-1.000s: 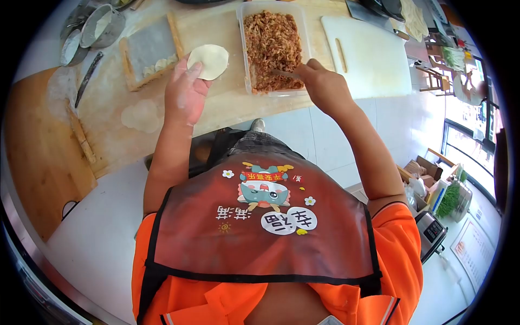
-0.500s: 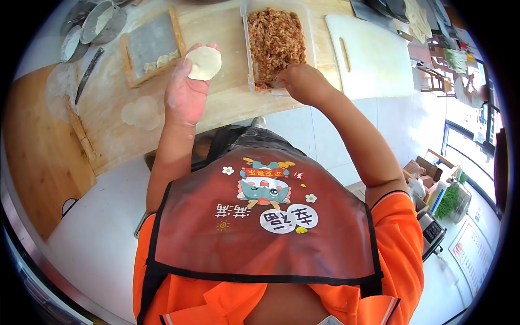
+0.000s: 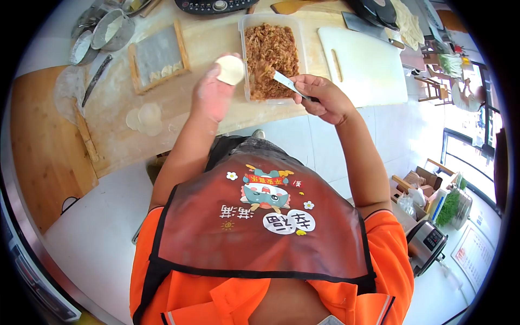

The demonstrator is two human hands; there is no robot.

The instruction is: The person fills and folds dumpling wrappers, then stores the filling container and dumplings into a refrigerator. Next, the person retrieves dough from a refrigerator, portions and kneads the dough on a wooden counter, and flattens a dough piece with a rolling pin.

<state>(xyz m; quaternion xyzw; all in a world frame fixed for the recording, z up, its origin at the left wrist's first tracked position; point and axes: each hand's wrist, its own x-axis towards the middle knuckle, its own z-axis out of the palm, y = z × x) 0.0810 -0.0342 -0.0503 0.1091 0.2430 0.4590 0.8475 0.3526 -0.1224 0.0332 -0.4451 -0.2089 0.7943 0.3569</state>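
A round dumpling wrapper (image 3: pixel 230 70) lies across the raised fingers of my left hand (image 3: pixel 212 98), which is slightly blurred. Between the thumb and fingers of my right hand (image 3: pixel 325 98) is a flat metal filling spatula (image 3: pixel 285 81). Its blade points left, above the front part of a clear plastic tub (image 3: pixel 301 32) of minced meat filling (image 3: pixel 271 49). A bit of filling seems to sit near the blade's end. To the left on the board are several loose wrappers (image 3: pixel 146 116), and farther back a wood-framed tray (image 3: pixel 157 51) with folded dumplings (image 3: pixel 166 71) along its near side.
A white cutting board (image 3: pixel 368 70) and a cleaver (image 3: pixel 368 28) lie right of the tub. Far left are a rolling pin (image 3: pixel 85 130), a dark long-bladed tool (image 3: pixel 97 78) and metal bowls (image 3: pixel 112 30). A black appliance (image 3: pixel 216 5) stands behind. A person sits far right.
My right hand has lifted the spatula out of the filling, and its blade now shows. My left hand has moved right with the wrapper, closer to the tub. The view has shifted slightly.
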